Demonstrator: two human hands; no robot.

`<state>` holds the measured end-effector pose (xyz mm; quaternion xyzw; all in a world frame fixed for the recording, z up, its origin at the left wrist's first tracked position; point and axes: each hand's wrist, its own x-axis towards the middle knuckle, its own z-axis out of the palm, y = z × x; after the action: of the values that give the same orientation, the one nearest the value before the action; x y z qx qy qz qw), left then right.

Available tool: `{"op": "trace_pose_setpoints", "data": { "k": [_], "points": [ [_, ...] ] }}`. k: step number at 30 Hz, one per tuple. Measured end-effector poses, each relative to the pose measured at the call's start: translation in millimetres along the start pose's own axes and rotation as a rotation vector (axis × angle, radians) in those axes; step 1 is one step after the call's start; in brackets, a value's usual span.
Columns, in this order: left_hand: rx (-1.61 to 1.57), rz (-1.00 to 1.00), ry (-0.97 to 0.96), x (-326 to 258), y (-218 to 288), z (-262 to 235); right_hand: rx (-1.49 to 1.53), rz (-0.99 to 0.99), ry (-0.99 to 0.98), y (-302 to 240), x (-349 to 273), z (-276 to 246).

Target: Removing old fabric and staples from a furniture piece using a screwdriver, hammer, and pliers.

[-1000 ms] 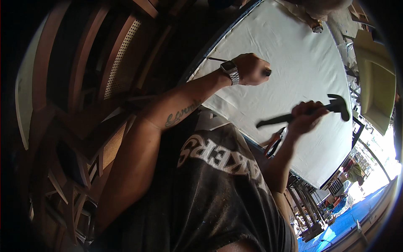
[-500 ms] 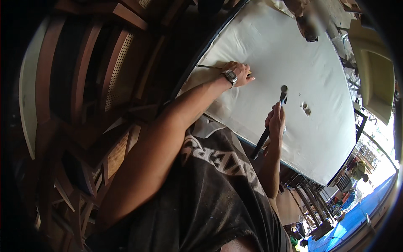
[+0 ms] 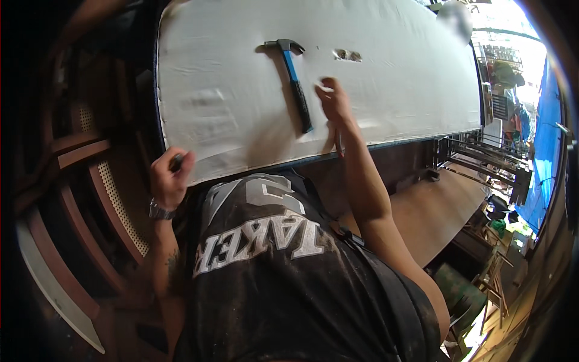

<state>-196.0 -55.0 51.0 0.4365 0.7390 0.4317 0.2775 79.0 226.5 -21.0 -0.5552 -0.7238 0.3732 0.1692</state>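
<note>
A claw hammer (image 3: pixel 294 84) with a blue and black handle lies on a large white fabric-covered panel (image 3: pixel 229 72), its head toward the far side. My right hand (image 3: pixel 336 105) hovers just right of the handle, fingers loosely curled and apart, holding nothing. At the panel's near left corner, my left hand (image 3: pixel 170 181) is closed around something with a dark, rounded end; the rest is hidden in the fist. A metal-banded watch (image 3: pixel 161 210) sits on my left wrist. Beyond the hammer, a few small dark and pale bits (image 3: pixel 348 55) show on the panel.
Brown wooden frames with woven cane panels (image 3: pixel 114 205) crowd the left side. A flat brown board (image 3: pixel 452 199) lies below the panel's right end, near dark metal frames (image 3: pixel 482 160). A blue tarp (image 3: pixel 546 145) hangs at the far right.
My right hand has let go of the hammer, which now lies on the panel. My left hand has drawn back from the panel's middle to its near left corner. The view has turned.
</note>
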Motion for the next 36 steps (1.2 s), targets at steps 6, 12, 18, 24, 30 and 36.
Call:
{"op": "trace_pose_setpoints", "data": {
  "k": [6, 12, 18, 24, 30, 36],
  "points": [
    [-0.053, -0.149, 0.119, -46.2, -1.1, -14.8, -0.666, 0.222, -0.225, 43.8, -59.0, -54.5],
    [0.100, -0.306, 0.192, -46.4, -22.8, -18.1, -0.452, 0.156, -0.159, 56.0, -65.2, -65.2],
    [0.140, -0.345, 0.215, -53.1, -85.7, -28.7, 0.555, 0.362, -0.394, -5.9, -130.2, -54.1],
    [0.295, -0.293, -0.115, -48.6, -80.9, -13.4, 0.461, 0.506, -0.821, -52.8, -193.0, 41.5],
    [0.286, -0.139, -0.190, -40.7, -73.8, 18.2, 0.444, 0.576, -1.062, -63.4, -189.8, 33.9],
    [0.289, -0.152, -0.266, -30.5, -59.7, 36.8, 0.710, 0.844, -1.110, -27.0, -186.4, 34.9]
  ]
}}
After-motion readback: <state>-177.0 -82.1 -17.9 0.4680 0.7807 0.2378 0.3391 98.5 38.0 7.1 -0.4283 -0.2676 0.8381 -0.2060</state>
